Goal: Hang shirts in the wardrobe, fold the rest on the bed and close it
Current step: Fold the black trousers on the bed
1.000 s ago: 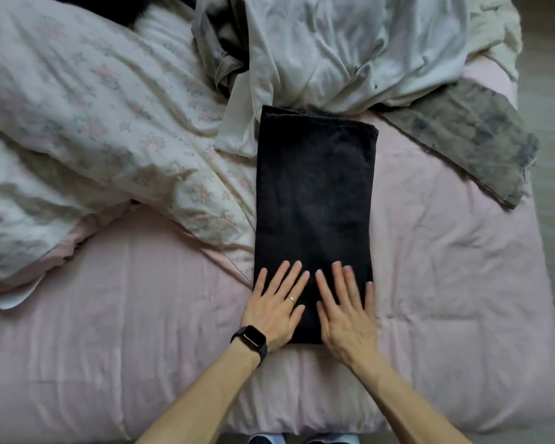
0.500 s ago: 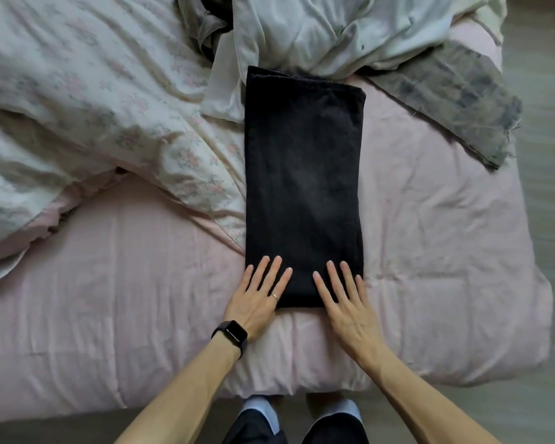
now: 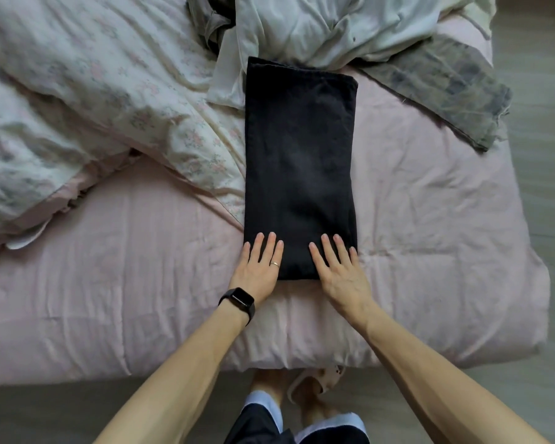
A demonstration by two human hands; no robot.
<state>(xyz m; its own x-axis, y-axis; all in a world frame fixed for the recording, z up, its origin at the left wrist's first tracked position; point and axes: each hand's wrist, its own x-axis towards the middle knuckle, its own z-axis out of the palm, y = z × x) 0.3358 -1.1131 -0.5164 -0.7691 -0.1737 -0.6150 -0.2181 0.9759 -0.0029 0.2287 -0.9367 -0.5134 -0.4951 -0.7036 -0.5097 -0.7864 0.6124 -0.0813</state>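
Smoothing folded black garment (image 3: 300, 155) on bed (image 3: 125, 283).
Flat on its near edge: left hand (image 3: 258, 267), right hand (image 3: 340, 270), fingers straight, gripping nothing; suggest pressing evenly before folding.

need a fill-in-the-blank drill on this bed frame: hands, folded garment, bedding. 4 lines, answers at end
1. The left hand and right hand rest flat, fingers straight, on the near end of the folded ____ garment.
2. The smartwatch is on the ____ wrist.
3. The bedcover under the garment is ____.
4. Beyond the garment's far end lies a crumpled ____ shirt.

Missing words: black; left; pink; white
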